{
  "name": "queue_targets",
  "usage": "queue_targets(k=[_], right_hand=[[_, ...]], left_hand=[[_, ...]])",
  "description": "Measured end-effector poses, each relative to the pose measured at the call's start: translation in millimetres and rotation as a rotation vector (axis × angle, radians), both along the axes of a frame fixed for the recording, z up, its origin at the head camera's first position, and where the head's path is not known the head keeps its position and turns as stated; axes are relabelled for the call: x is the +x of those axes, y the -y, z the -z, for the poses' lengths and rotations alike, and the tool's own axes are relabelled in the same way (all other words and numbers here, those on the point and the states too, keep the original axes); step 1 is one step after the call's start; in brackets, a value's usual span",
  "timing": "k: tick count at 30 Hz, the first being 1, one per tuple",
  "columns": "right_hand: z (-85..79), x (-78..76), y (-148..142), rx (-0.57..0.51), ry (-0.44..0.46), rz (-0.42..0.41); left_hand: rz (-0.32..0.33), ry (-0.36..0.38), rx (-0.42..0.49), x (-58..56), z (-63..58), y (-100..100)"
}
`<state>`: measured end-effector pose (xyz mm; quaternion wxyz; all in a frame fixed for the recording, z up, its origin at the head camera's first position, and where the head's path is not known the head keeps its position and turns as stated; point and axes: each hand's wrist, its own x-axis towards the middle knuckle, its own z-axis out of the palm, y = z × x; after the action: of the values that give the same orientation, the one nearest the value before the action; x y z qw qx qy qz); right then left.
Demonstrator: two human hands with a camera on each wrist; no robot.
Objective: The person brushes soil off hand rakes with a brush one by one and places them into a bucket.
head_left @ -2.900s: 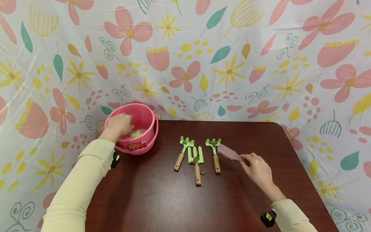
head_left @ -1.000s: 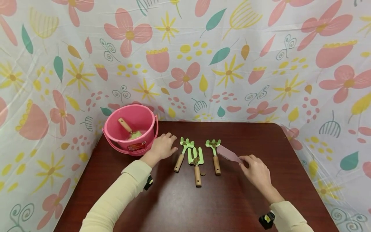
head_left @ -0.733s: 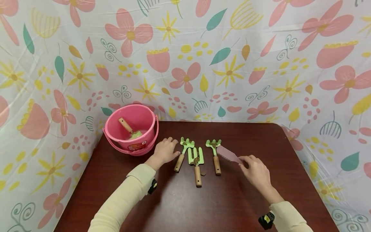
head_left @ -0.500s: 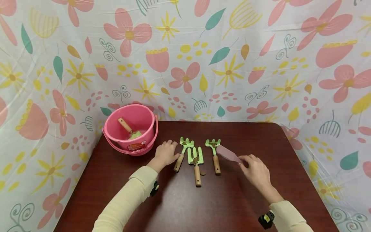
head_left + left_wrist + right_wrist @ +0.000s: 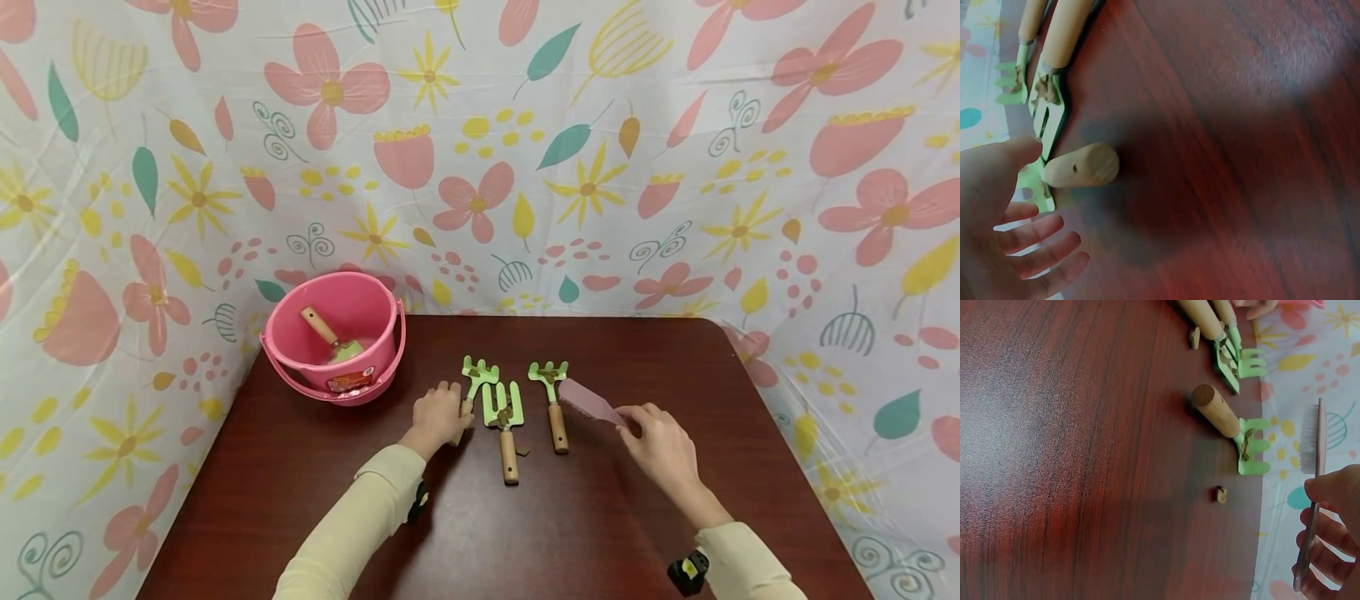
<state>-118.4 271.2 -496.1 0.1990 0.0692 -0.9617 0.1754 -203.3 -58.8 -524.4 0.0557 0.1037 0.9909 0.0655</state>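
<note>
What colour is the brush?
The brush is dusty pink. You see it best in the head view.

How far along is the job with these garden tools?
Seemingly done: an apparent trowel lies in the pink bucket.
In hand: the right hand holds the brush; the open left hand is at the left rake, not gripping it.
Probably left: that rake, the fork and the right rake, all on the table, brown bits on at least the last two.

The table [image 5: 570, 533] carries a pink bucket [image 5: 380, 354], three tools [image 5: 508, 446] and brown bits [image 5: 1220, 494].
</note>
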Motion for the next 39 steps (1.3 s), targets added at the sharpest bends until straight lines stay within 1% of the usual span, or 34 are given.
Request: queue_targets(k=[5, 10, 15, 19, 26, 33, 39], right_hand=[[1.0, 0.3, -1.4, -0.001, -0.003, -0.004], [2.2, 1.1, -2.2, -0.003, -0.005, -0.008], [1.6, 1.4, -1.8, -0.004, 0.0, -0.002], [1.6, 1.4, -1.5, -0.006, -0.002, -0.002], [2.0, 1.6, -2.7, -0.005, -0.012, -0.007], [3.2, 1.7, -4.1, -0.009, 0.007, -0.008], [4.0, 1.6, -5.5, 0.0, -0.001, -0.01]], left_hand=[[-0.058, 0.022, 0.029, -0.2, 9.6, -4.3], [-0.112, 0.014, 0.045, 1.7, 18.4, -9.9], [-0.138, 0.031, 0.035, 3.0, 22.4, -16.4], [-0.154, 0.022, 0.034, 1.6, 25.4, -19.5], [-0.193, 0.0, 0.044, 2.4, 26.9, -22.0], [-0.24, -0.029, 0.079, 2.8, 26.3, -25.7], [-0.247, -0.034, 0.073, 0.0, 22.9, -24.0]])
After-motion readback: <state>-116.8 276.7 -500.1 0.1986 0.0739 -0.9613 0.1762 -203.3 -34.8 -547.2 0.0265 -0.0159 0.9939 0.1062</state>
